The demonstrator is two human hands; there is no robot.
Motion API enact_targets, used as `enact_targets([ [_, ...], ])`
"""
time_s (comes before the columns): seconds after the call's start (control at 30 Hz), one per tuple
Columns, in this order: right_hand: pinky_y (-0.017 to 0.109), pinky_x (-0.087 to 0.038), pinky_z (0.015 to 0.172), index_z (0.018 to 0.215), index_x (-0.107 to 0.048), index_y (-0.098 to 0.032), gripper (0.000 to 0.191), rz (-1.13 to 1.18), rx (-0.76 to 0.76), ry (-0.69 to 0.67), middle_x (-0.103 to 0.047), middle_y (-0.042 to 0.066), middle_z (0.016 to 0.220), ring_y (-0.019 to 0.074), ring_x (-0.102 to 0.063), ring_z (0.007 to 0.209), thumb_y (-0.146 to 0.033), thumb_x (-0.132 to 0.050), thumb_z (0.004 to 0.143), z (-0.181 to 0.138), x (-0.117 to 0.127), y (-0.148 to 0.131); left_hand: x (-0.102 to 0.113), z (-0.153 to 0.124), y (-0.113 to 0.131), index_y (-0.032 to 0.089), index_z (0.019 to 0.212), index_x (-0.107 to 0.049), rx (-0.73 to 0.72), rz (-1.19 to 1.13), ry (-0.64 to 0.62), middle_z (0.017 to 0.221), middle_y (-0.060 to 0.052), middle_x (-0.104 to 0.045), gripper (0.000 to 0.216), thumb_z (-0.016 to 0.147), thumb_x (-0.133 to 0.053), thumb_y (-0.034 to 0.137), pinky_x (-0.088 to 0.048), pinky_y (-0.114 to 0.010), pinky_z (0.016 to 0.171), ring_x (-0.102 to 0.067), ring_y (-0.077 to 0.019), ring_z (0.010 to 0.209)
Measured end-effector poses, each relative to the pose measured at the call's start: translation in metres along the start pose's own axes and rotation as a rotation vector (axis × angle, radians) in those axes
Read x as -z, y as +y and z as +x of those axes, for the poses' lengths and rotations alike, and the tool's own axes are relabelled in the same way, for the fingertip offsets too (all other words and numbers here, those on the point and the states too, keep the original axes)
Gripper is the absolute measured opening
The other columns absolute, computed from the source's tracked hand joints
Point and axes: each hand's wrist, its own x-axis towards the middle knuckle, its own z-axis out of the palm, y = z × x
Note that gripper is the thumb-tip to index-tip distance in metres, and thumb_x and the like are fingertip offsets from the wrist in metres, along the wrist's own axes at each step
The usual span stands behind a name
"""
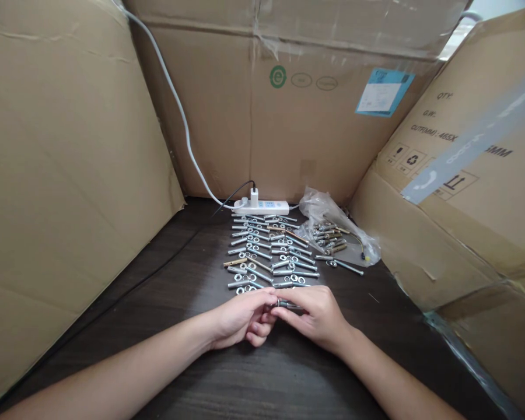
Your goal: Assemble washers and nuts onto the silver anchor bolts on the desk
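My right hand (322,318) is closed around a metal expansion bolt (287,304), its thumb and index finger along the shaft. At the bolt's left end, my left hand (245,319) pinches with thumb and fingertips, its other fingers curled under. Part of the bolt is hidden by the fingers. Just beyond both hands lie two columns of expansion bolts taken apart, with sleeves (236,284), nuts (240,290), washers and cone-ended bolts (259,274). Most are silver; a few, such as one sleeve (235,263), are brass-coloured.
A clear plastic bag (321,201) holds several expansion bolts (330,238) at the back right; a loose bolt (351,268) lies before it. Behind the rows sits a white power strip (275,207) with a plug. A black cable (166,265) crosses the left. Cardboard walls (227,128) enclose the dark table.
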Motion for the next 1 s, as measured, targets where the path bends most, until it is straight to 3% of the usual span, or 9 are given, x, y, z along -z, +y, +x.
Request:
enact_targets([
  [0.63,0.023,-0.050,0.064,0.102,-0.068,-0.020,0.022,-0.035,-0.026,0.013,-0.073,0.002,0.082,0.0143,-0.068,0.065,-0.035,-0.060,0.088,0.0006,0.0015,-0.0032,-0.0021,0.0000,-0.0003,0.020,0.080,-0.035,-0.101,0.031,0.091,0.065,0.006,-0.033,0.025,0.083,-0.056,0.032,-0.012,-0.017,0.043,-0.019,-0.0030,0.047],
  [1.0,0.023,-0.049,0.065,0.102,-0.066,-0.020,0.019,-0.021,-0.011,0.015,-0.073,0.001,0.086,0.0139,-0.069,0.068,-0.031,-0.061,0.087,0.0006,0.0011,-0.0033,-0.0031,-0.0005,0.0024,0.018,0.079,-0.037,-0.066,-0.012,0.081,0.062,0.006,-0.030,0.024,0.079,-0.059,0.029,-0.014,-0.018,0.046,-0.021,-0.0042,0.048],
])
